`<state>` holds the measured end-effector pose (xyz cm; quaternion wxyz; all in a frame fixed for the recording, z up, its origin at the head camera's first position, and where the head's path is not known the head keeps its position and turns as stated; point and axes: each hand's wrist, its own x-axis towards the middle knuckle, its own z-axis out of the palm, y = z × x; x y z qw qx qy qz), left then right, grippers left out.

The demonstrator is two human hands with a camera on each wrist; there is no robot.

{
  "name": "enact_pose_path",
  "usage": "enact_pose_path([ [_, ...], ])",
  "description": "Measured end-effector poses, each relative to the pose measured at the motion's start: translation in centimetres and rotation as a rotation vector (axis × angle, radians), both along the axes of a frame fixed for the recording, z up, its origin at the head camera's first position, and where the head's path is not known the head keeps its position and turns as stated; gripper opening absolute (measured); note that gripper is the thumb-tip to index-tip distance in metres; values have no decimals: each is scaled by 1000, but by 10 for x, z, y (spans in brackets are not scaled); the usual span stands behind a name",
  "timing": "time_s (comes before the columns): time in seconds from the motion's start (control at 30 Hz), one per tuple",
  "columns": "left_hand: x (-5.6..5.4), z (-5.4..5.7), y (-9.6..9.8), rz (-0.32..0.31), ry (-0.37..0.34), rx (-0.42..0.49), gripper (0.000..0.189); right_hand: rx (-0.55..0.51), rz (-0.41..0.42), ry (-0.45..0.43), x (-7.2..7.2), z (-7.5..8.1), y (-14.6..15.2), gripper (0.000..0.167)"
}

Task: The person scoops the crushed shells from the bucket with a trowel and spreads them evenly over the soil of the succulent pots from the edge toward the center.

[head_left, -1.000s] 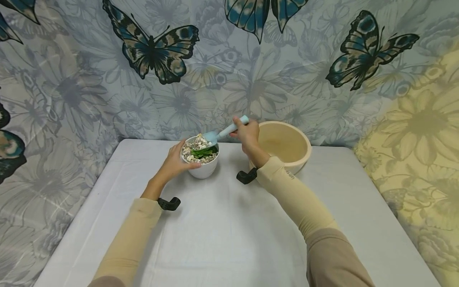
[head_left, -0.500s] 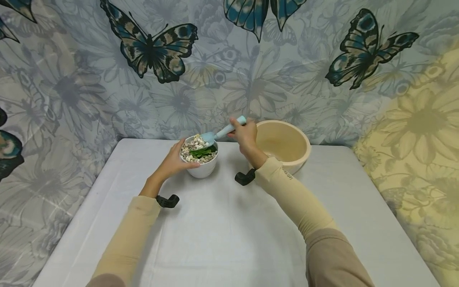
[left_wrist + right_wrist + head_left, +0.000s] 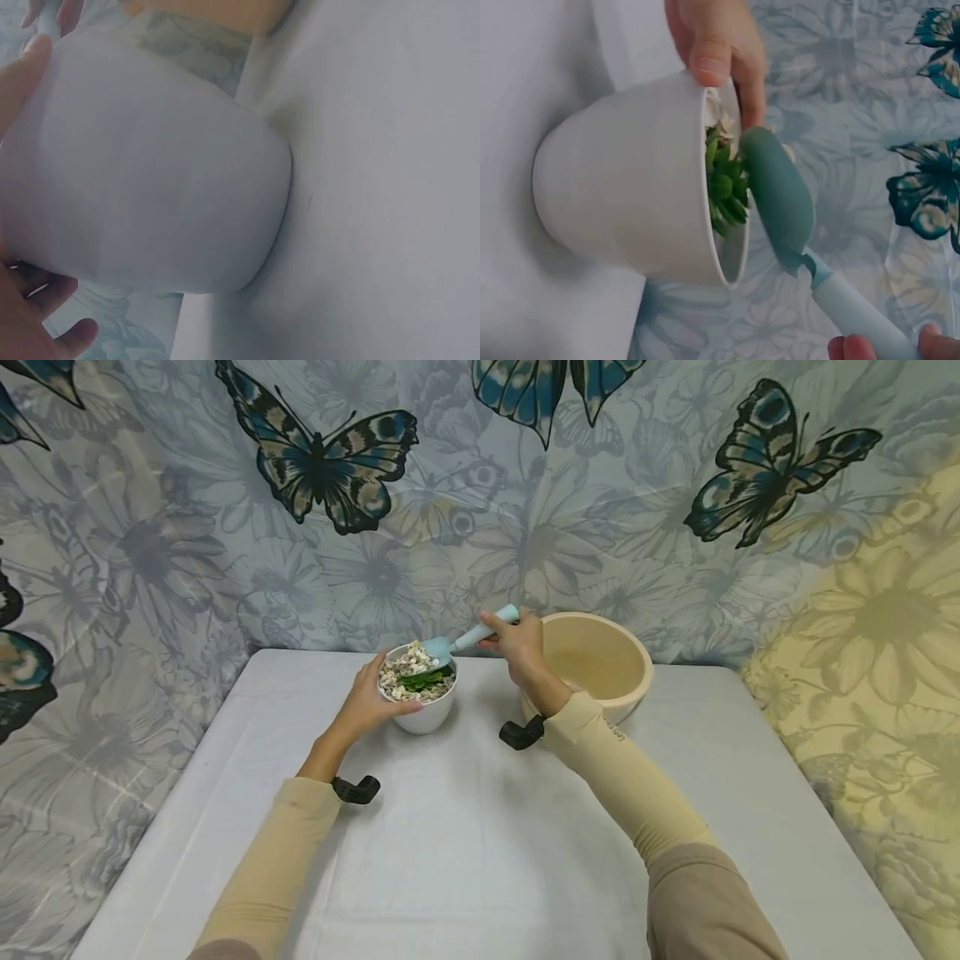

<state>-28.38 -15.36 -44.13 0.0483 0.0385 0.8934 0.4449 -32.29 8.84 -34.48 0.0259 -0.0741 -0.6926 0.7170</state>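
Head view: a matte fabric backdrop, printed with flowers and butterflies, is hung behind a bench draped in smooth white cloth. A round, thick-rimmed beige tub is placed near the far edge. To its left, and apart from it, a smaller white pot is set on the bench; a smooth, tapered wall is observed. By the left hand the pot is held, the fingers clamped round its rim, thumb on the near side. By the right hand a pale-blue trowel is gripped, its smooth handle clamped by the fingers; its curved blade is held at the pot's mouth. Within the pot, coarse pale chips are noted around a plant with fleshy, pointed green leaves.
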Motion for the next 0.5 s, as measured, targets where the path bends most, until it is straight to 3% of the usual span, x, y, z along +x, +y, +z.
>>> enact_pose_path([
  [0.23,1,-1,-7,-42,16,-27,122,99,11,75,4,-2,-7,22],
  [0.5,-6,-3,-10,-81,-15,58,122,63,-1,61,4,-7,-7,30],
])
